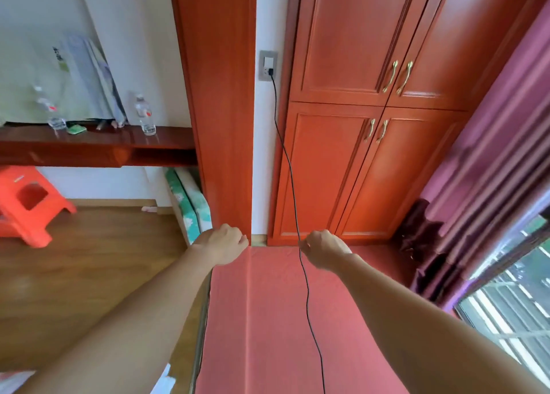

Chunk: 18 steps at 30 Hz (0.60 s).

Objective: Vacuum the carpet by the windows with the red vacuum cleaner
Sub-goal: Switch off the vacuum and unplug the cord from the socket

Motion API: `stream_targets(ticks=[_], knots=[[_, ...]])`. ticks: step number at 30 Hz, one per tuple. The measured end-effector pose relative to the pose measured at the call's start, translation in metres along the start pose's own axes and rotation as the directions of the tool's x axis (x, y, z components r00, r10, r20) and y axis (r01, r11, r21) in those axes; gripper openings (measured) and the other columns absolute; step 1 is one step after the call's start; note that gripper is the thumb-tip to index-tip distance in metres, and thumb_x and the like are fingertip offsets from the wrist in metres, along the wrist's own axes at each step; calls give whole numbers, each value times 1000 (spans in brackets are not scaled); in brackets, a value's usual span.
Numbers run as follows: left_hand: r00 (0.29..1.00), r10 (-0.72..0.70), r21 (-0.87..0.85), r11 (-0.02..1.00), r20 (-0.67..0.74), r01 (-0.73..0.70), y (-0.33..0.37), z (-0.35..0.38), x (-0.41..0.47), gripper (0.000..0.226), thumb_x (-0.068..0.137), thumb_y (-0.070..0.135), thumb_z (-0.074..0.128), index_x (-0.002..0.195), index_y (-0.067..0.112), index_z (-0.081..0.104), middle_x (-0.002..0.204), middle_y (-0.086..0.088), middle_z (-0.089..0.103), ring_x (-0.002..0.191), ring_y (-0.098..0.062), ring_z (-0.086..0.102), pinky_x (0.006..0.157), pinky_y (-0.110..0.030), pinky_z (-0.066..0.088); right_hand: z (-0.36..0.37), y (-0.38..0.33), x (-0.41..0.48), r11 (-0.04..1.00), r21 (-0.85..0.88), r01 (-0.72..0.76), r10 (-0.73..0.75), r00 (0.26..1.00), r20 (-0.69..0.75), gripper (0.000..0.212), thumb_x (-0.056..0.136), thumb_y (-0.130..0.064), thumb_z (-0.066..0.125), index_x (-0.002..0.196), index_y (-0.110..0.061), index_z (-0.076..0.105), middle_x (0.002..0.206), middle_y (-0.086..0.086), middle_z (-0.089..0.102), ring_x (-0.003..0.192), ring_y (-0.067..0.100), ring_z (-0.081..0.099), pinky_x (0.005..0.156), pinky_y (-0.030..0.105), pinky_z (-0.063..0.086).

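A thin black power cord [290, 185] runs from a plug in the wall socket [268, 66] down across the red carpet [268, 319] and out of the bottom of the frame. My right hand [324, 247] pinches the cord just above the carpet's far end. To its left my left hand [224, 241] is held out with its fingers curled and nothing in it. The red vacuum cleaner is not in view.
An orange-red wardrobe [357, 125] stands at the carpet's far end, with purple curtains [491, 170] and a window [512, 298] on the right. Left of the carpet lies wood floor [74, 274] with an orange plastic stool [25, 203] and a wall shelf [89, 146] carrying bottles.
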<state>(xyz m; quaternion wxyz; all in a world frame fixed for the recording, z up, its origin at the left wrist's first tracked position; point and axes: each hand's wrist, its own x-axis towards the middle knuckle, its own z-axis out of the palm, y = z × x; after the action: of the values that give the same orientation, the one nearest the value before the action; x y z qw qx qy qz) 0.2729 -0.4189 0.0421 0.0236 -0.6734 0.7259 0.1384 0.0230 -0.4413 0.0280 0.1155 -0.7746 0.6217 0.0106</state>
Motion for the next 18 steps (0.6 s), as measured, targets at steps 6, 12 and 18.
stream_targets(ticks=[6, 12, 18], knots=[[994, 107, 103, 989, -19, -105, -30, -59, 106, 49, 103, 38, 28, 99, 8, 66, 110, -16, 64, 99, -37, 61, 77, -36, 43, -39, -23, 99, 999, 11, -32, 32, 999, -21, 47, 102, -42, 33, 99, -9, 66, 94, 15, 65, 86, 38, 64, 62, 35, 44], [986, 156, 182, 973, -60, -142, -49, -88, 212, 49, 104, 39, 27, 102, 11, 66, 113, -16, 65, 102, -37, 63, 80, -37, 45, -50, -23, 211, 1000, 0, -6, 6, 1000, -14, 49, 103, -41, 31, 100, -8, 66, 93, 16, 63, 90, 38, 65, 65, 33, 43], [985, 141, 196, 973, -99, -120, -62, -127, 305, 49, 104, 39, 28, 101, 9, 67, 109, -17, 67, 98, -37, 64, 83, -40, 50, -80, -20, 328, 998, 31, 49, -49, 999, -15, 49, 103, -47, 30, 86, -12, 58, 87, 12, 60, 87, 36, 65, 64, 32, 41]])
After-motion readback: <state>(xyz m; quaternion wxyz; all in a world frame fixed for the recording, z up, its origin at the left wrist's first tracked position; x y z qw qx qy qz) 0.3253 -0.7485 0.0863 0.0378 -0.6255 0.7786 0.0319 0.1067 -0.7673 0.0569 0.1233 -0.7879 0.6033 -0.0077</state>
